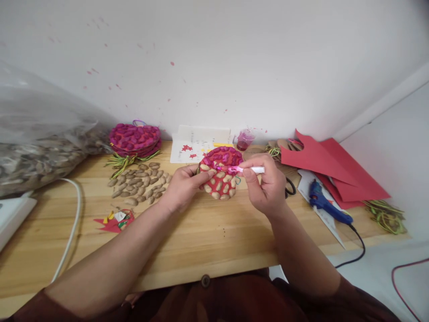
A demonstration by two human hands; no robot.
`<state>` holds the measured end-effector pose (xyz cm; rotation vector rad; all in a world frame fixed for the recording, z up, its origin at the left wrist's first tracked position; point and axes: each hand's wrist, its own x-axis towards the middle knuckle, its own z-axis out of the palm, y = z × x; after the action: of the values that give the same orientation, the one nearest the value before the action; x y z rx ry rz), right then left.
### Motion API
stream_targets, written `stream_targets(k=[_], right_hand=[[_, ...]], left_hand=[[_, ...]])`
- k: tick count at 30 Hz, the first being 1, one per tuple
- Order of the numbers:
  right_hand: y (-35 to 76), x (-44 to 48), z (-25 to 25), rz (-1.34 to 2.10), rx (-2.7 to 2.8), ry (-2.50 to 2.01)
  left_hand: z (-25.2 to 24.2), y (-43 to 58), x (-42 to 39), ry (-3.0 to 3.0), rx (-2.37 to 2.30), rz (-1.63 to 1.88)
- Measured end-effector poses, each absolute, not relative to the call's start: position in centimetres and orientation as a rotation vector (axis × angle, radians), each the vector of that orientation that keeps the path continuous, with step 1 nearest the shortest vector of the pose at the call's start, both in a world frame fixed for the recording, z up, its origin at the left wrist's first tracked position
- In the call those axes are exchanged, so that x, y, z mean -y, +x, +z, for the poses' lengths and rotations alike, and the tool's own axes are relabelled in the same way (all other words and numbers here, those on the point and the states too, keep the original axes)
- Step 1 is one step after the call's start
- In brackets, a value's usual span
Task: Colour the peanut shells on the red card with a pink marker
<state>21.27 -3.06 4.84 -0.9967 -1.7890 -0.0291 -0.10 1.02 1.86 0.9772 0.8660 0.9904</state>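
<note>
My left hand (185, 184) grips the left edge of a round red disc (219, 174) covered with peanuts, the thumb lying on its face. Magenta paint coats the peanuts on the disc's upper part; those lower down are bare tan shells. In my right hand (266, 183) is a paintbrush (257, 170) with a white handle, closed between thumb and fingers. Its magenta-wet tip touches peanuts near the middle of the disc. Behind the disc stands a clear plastic cup (246, 139) with dark pink paint.
Loose peanuts (144, 181) lie left of the disc, near a stack of painted discs (135, 137). A large bag of peanuts (43, 156) fills the far left. Red paper (335, 167) and a blue glue gun (328, 205) with a black cord lie right. A white cable (75, 214) crosses the left.
</note>
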Motion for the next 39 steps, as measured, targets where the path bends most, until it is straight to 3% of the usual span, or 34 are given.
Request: stream_targets(k=[39], right_hand=[[21.5,2.9,4.9,-0.01,1.798,-1.027]], left_hand=[[2.9,-0.2,-0.6,1.066,-0.912,0.995]])
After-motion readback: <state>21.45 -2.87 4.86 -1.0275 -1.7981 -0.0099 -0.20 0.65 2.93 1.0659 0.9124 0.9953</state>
